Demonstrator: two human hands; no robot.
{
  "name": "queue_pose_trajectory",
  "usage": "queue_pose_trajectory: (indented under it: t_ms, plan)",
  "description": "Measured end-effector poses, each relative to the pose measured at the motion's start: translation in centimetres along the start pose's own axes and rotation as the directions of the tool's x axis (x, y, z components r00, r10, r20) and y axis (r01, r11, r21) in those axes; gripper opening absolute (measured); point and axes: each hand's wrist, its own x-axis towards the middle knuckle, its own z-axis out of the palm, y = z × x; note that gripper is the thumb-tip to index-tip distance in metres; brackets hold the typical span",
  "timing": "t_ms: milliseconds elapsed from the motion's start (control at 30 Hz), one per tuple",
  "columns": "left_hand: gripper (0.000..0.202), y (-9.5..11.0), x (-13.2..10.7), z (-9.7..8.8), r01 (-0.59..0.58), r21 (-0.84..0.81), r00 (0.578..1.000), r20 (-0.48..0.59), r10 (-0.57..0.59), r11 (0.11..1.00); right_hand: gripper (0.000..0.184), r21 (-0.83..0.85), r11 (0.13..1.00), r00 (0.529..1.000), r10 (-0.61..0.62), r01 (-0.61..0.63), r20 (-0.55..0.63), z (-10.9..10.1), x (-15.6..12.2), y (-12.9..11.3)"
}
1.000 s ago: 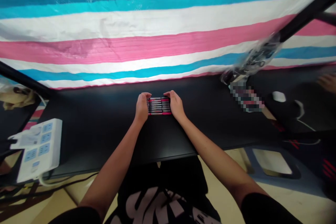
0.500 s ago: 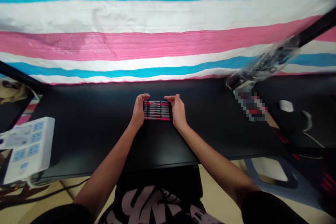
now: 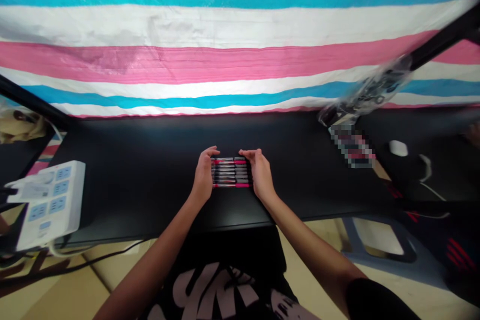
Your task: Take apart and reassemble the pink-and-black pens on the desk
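Observation:
Several pens (image 3: 230, 173) with pink and dark barrels lie side by side in a tight row on the black desk (image 3: 142, 170). My left hand (image 3: 204, 175) presses against the row's left ends, fingers curled over the far edge. My right hand (image 3: 260, 172) presses against the right ends in the same way. Both hands squeeze the row between them.
A white power strip (image 3: 47, 202) hangs at the desk's left edge with cables below. A clear plastic bag (image 3: 369, 91), a blurred packet (image 3: 352, 142) and a white mouse (image 3: 398, 147) lie at the right. A striped blue, white and pink sheet (image 3: 225, 50) covers the back.
The pens and both hands sit lower in the picture, nearer the desk's front edge. The hands still clasp the row's two ends.

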Motion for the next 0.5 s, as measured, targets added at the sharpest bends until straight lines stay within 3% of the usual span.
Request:
queue_pose_trajectory:
  t_ms: [167,500]
  plan:
    - [0.053,0.7,-3.2,-0.8,-0.004,0.034,1.0,-0.027,0.005,0.999,0.052,-0.054,0.998,0.999,-0.024,0.026,0.043,-0.2,-2.2,-0.1]
    - [0.042,1.7,-3.7,-0.2,-0.182,0.325,0.983,0.043,0.178,0.928,0.049,-0.214,0.97,0.99,-0.097,0.118,0.104,-0.3,-3.3,-0.6]
